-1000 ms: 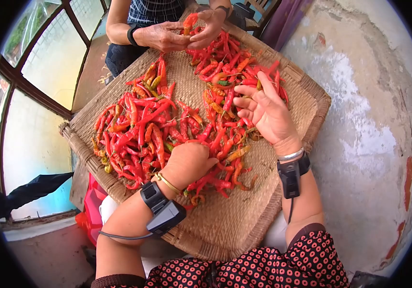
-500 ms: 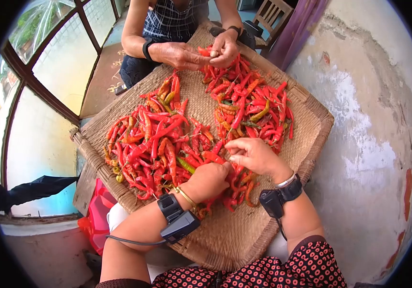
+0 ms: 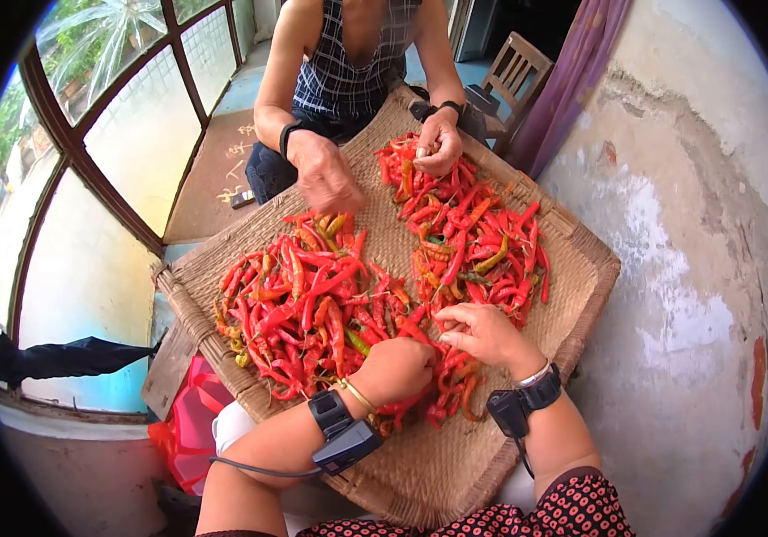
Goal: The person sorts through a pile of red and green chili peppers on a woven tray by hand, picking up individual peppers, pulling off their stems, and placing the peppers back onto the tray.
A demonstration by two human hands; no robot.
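Upper left, yellow writing on the floor mat (image 3: 239, 170) is too small to read. On the woven tray (image 3: 189, 309) the chillies (image 3: 308, 300) lie heaped across the centre; at lower centre the left hand (image 3: 395, 369) is curled shut on some, the right hand (image 3: 484, 333) just beside it narrow, pinching one. A second ago the right hand lay spread wide over the farther heap.

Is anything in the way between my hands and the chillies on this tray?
Nothing visible. Your left hand and right hand both lie on the chillies at the near side of the woven tray. The other person's hands are at the far side, well apart from yours.
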